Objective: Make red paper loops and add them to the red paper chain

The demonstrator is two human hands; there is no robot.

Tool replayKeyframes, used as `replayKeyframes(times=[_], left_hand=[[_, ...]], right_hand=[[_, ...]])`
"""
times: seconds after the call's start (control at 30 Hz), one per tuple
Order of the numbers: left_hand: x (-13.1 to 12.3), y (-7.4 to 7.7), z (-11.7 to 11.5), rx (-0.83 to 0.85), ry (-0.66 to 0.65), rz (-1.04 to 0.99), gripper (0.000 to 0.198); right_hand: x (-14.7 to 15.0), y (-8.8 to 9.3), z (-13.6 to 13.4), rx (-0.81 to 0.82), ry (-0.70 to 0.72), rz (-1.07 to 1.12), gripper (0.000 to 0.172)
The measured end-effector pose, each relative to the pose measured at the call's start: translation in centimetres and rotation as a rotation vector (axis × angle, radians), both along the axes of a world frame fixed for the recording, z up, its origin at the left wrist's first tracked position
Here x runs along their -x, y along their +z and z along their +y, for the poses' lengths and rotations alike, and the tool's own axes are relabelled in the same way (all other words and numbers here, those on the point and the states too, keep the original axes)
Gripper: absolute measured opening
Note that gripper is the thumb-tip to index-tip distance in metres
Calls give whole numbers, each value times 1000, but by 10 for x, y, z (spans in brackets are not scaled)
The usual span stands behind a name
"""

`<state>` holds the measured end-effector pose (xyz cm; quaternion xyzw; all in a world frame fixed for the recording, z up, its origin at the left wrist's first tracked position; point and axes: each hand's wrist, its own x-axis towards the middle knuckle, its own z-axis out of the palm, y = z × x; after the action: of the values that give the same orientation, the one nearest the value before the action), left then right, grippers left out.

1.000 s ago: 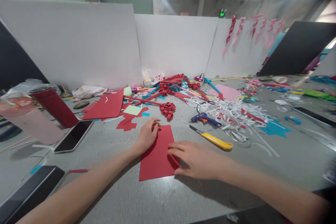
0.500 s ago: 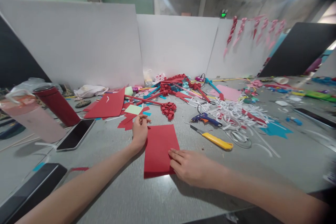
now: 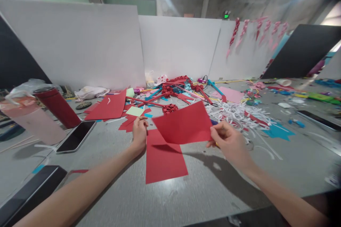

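Observation:
In the head view, my right hand (image 3: 229, 142) pinches the right edge of a red paper sheet (image 3: 186, 125) between thumb and fingers. This sheet is held up, tilted and slightly bent. Beneath it another red sheet (image 3: 165, 165) lies flat on the table, its upper right part hidden by the raised one. My left hand (image 3: 139, 134) rests on the table at the upper left edge of the flat sheet, fingers curled in, with nothing visible in them. Behind the raised sheet is a red curled-paper flower (image 3: 170, 108), partly covered.
To the left are a phone (image 3: 76, 136), a red flask (image 3: 57, 107), a pink bottle (image 3: 33, 118) and a black case (image 3: 33, 195). White paper strips (image 3: 239, 113) pile up at right, near a blue star-shaped scrap (image 3: 279, 132). White panels (image 3: 181, 48) stand behind the table.
My right hand has lifted a red sheet off the one below and moved right and up with it. My left hand has stayed almost in place. The yellow cutter is now mostly hidden.

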<state>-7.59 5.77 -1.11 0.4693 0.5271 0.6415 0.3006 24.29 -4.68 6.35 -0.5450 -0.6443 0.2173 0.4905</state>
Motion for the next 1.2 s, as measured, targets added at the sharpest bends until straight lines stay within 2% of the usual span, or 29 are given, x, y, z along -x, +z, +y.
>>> replayKeyframes(times=[0.1, 0.27, 0.33, 0.4, 0.5, 0.67, 0.8, 0.87, 0.93, 1.07, 1.13, 1.2], left_hand=[[-6, 4, -5, -30, -74, 105, 16], [-20, 5, -19, -148, -333, 585, 16], [-23, 5, -22, -161, -370, 766, 26], [-23, 6, -23, -113, -351, 918, 48], [-17, 13, -21, -16, -349, 1032, 67], [-2, 24, -15, 129, -369, 1073, 68], [8, 32, -5, 139, -455, 1043, 42], [12, 45, -2, 110, -517, 995, 30], [15, 67, -2, 74, -590, 941, 22], [14, 111, -2, 108, -720, 821, 23], [7, 121, 1, 86, -755, 702, 23], [-2, 122, 7, 77, -779, 639, 24]], right_hand=[[-18, 1, 4, 167, -8, 195, 37], [-48, -4, 1, 292, -26, 226, 52], [-60, -7, -5, 329, -36, 198, 52], [-71, -11, -11, 372, -44, 178, 52], [-84, -18, -19, 411, -52, 148, 51], [-88, -29, -27, 453, -6, 138, 52], [-70, -34, -29, 474, 39, 156, 52], [-60, -38, -28, 482, 59, 144, 49], [-52, -44, -26, 488, 72, 132, 48], [-46, -55, -21, 477, 70, 104, 44], [-44, -57, -20, 462, 74, 105, 43], [-40, -58, -19, 451, 68, 116, 41]])
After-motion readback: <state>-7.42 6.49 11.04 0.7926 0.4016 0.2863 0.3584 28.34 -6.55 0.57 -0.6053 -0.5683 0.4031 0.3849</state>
